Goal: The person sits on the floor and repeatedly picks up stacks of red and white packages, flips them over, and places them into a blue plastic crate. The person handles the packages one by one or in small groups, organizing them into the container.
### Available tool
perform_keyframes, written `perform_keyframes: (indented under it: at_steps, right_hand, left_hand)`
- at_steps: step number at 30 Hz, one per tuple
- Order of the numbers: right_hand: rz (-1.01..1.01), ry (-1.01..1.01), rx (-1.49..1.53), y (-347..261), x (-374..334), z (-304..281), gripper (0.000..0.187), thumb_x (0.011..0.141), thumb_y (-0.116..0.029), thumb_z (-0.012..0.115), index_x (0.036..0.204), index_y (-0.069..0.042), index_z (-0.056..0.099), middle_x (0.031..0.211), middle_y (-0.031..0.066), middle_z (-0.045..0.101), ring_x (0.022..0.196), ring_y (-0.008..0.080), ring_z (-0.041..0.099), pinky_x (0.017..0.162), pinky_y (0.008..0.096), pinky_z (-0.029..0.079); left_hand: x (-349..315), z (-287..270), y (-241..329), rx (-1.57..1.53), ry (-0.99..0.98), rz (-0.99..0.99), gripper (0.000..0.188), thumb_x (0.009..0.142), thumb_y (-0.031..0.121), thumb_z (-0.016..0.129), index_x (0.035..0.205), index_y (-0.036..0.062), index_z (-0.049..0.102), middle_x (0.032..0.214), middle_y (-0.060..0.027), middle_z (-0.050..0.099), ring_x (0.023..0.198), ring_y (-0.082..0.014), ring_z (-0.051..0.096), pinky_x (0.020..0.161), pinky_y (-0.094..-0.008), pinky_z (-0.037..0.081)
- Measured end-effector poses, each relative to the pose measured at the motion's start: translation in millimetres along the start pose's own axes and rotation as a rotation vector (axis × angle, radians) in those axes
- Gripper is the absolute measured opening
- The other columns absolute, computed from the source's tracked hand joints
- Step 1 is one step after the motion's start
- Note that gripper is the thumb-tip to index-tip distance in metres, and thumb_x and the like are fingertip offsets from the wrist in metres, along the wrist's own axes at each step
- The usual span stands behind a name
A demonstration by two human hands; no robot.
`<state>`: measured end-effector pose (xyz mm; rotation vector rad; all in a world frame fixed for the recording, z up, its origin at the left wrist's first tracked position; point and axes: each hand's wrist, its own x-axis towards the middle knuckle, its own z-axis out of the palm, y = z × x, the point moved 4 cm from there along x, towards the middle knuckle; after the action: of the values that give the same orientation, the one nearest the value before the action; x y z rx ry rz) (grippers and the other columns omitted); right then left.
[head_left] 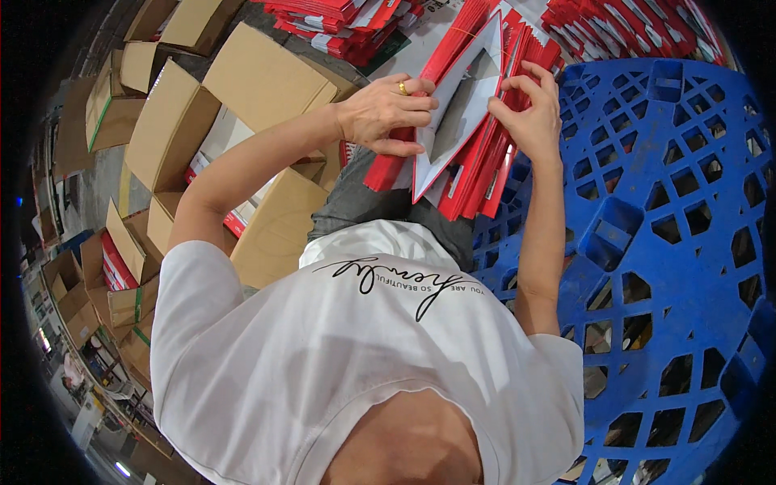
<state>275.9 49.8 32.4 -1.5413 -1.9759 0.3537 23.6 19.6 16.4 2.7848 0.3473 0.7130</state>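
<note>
A bundle of red folded flat cartons (485, 174) stands on edge in front of me, over my legs. A thin band crosses its far end. Near its middle one carton (469, 109) is spread apart, showing a white and grey inside. My left hand (392, 117), with a ring on one finger, is closed on the bundle's left side, its fingers curled over the edges. At the right side, my right hand (535, 117) pinches an edge of the cartons between thumb and bent fingers. The fingertips of both hands are partly hidden among the layers.
Several open brown cardboard boxes (267, 77) crowd the left side, some with red packages inside. A blue plastic lattice pallet (626, 242) spreads over the right. More red folded cartons lie in a stack (339, 24) at the far middle and another pile (634, 28) at the far right.
</note>
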Motion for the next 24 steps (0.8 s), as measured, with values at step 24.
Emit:
perform_keyframes:
  at_steps: [24]
  right_hand:
    - [-0.198, 0.152, -0.009, -23, -5, 13, 0.033, 0.079, -0.040, 0.086, 0.078, -0.012, 0.070, 0.136, 0.0146, 0.057, 0.135, 0.0406, 0.043, 0.112, 0.0542, 0.034]
  left_hand:
    - [-3, 10, 4, 0.037, 0.013, -0.060, 0.059, 0.095, 0.045, 0.064, 0.148, 0.0199, 0.057, 0.147, -0.0099, 0.053, 0.129, -0.0325, 0.053, 0.103, -0.0466, 0.049]
